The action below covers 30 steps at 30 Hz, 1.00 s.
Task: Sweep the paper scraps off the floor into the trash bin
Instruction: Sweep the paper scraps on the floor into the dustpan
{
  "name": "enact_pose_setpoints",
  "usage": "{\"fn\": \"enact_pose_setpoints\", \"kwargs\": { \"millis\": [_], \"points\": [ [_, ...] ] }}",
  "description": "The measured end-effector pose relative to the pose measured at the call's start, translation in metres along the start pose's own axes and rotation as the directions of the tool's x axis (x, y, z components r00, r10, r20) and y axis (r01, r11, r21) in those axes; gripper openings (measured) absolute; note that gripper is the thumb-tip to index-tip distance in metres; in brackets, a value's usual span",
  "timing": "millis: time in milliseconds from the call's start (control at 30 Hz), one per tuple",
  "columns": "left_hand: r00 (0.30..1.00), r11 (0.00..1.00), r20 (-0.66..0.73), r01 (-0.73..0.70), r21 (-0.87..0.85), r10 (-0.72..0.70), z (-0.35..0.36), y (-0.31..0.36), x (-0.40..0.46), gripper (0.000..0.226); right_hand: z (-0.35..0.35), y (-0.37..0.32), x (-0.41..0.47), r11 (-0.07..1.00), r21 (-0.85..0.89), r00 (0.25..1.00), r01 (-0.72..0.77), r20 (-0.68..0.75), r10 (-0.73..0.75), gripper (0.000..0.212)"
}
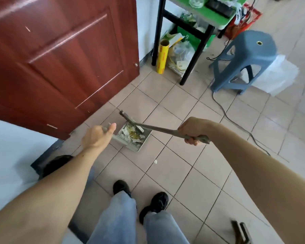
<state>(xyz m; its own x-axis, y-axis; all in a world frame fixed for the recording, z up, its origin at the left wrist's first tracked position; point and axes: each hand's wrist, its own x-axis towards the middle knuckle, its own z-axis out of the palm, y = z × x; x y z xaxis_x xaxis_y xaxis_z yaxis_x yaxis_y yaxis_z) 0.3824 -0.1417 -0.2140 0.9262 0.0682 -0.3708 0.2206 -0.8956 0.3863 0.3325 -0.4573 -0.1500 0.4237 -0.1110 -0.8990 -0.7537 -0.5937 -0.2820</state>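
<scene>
A grey dustpan (136, 146) stands on the tiled floor in front of the door, with white and yellowish paper scraps (133, 134) lying in its tray. My left hand (97, 136) is closed around the top of the dustpan's upright handle. My right hand (192, 131) grips the grey handle of a broom (158, 129), whose head rests over the far end of the tray. One small white scrap (155, 162) lies on the floor a little nearer to me than the pan. No trash bin can be made out for certain.
A brown door (60, 59) stands at the left. At the back stands a green-topped table (197, 16) with bags and a yellow roll (162, 58) under it. A blue plastic stool (243, 60) and a cable (236, 124) are at the right. My feet (158, 203) are below.
</scene>
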Motion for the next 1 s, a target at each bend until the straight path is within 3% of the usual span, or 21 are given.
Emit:
{"fn": "enact_pose_setpoints", "kwargs": {
  "millis": [300,467,667,833,1000],
  "points": [
    [0.96,0.957,-0.104,0.24,-0.165,-0.259,-0.01,-0.011,0.017,0.067,-0.05,-0.11,0.026,0.945,-0.318,0.993,0.081,0.103,-0.051,0.013],
    [0.891,0.897,-0.145,0.403,-0.182,-0.429,-0.002,-0.009,0.008,0.075,-0.066,-0.151,0.047,0.884,-0.44,0.986,0.156,0.129,-0.109,0.015],
    [0.733,0.738,-0.157,0.601,-0.308,-0.662,0.037,0.025,-0.029,0.072,-0.085,-0.168,0.074,0.74,-0.606,0.956,0.292,0.21,-0.205,0.021],
    [0.642,0.651,-0.189,0.625,-0.43,-0.743,0.086,0.068,-0.081,0.068,-0.094,-0.161,0.095,0.564,-0.742,0.932,0.362,0.28,-0.23,0.027],
    [0.441,0.434,-0.126,0.719,-0.543,-0.889,0.126,0.115,-0.135,0.064,-0.094,-0.13,0.113,0.365,-0.827,0.894,0.427,0.326,-0.307,0.031]
  ]
}}
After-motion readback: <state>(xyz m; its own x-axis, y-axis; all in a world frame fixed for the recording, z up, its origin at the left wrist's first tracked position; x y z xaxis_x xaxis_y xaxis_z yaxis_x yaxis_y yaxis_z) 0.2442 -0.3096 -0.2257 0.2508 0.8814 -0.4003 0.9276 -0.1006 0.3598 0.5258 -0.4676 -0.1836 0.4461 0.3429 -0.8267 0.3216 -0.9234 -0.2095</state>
